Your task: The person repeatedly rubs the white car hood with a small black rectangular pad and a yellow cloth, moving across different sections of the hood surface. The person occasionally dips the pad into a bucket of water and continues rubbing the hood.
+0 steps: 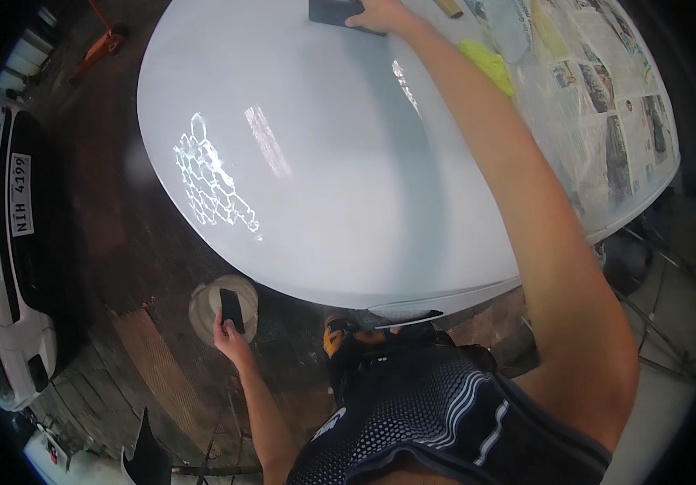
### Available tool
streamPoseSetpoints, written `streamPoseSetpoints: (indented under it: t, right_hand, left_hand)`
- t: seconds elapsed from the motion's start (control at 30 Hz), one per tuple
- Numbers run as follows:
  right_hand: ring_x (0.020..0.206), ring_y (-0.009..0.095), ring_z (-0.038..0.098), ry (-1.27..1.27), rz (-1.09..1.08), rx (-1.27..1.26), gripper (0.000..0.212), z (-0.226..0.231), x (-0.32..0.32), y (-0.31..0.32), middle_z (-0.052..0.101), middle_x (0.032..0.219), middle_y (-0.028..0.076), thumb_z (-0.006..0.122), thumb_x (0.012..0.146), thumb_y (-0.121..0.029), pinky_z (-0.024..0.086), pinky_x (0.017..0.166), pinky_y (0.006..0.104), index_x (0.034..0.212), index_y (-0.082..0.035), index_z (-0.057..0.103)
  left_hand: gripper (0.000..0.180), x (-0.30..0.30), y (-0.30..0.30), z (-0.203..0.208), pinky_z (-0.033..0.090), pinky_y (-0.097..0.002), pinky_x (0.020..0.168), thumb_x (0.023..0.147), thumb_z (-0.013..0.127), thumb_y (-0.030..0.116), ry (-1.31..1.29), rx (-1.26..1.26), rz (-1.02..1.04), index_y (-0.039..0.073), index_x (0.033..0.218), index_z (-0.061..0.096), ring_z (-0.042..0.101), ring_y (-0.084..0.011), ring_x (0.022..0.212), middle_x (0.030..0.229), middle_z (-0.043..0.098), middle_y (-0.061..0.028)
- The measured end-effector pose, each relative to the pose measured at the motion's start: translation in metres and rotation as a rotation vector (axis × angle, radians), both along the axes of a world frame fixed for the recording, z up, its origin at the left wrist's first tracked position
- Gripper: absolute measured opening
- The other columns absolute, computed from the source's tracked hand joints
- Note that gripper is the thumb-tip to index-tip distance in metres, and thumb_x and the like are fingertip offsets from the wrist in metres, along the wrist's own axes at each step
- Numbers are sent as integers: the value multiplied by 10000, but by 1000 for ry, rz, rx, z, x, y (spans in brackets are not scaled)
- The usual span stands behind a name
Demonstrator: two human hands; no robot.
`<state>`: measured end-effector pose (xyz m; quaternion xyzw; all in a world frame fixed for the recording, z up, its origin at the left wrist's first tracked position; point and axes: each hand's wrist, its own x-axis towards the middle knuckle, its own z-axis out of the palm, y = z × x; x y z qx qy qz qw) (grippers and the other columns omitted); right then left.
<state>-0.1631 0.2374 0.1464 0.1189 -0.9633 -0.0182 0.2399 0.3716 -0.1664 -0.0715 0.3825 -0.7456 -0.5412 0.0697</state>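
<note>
"Where's the flat black block (330, 11) lying?"

"On the glossy white panel (323, 202), left of the curled right hand (382, 14) gripping it (the left hand (235, 344) is clasping a black slab (231, 307) over a pale bucket (201, 312))."

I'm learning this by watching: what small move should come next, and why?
Probably slide the dark block along the white panel: the right hand grips it, seemingly flat on that surface, while the left hand holds another dark piece at the bucket.
</note>
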Motion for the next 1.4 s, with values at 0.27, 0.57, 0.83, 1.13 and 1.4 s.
streamPoseSetpoints:
  t: [0.27, 0.57, 0.83, 1.13, 1.4]
  right_hand:
    - [993, 352, 613, -134, -115, 35, 335, -14, 225, 69, 622, 1030, 160, 722, 849, -225, 521, 775, 472, 1091, -47, 572]
    - [876, 252, 637, -215, 362, -192, 186, -85, 387, -109, 645, 926, 113, 636, 788, -110, 544, 695, 379, 963, -48, 623]
    - [918, 274, 643, -300, 18, -381, 372, -61, 337, -70, 635, 993, 179, 658, 799, -90, 573, 677, 379, 1134, 45, 569]
    - [954, 375, 687, -137, -492, -375, 344, -3, 410, 264, 676, 1041, 176, 723, 811, -201, 573, 775, 508, 1074, -14, 604]
    - [1034, 383, 654, -119, -276, -310, 464, 14, 468, 315, 680, 1121, 166, 757, 800, -214, 529, 861, 487, 1218, -67, 621]
  left_hand:
    - [353, 35, 11, 8, 370, -233, 632, 977, 558, -30, -20, -12, 91, -28, 1317, 651, 417, -65, 707, 839, 540, 24]
    - [339, 66, 46, 27, 380, -238, 649, 968, 570, -28, 12, -134, 19, -25, 1293, 667, 435, -82, 719, 871, 571, 6]
    - [348, 116, 77, 72, 405, -272, 637, 953, 579, 8, 57, -456, 15, -22, 1285, 678, 424, -99, 688, 852, 576, -11]
    - [362, 141, 136, 49, 528, -387, 926, 919, 551, -2, -28, -470, -28, -66, 1252, 676, 697, -302, 1012, 1137, 726, -214]
    - [376, 254, 151, 7, 526, -425, 945, 857, 566, 21, -253, -588, -89, -35, 1201, 707, 705, -357, 1057, 1136, 733, -230]
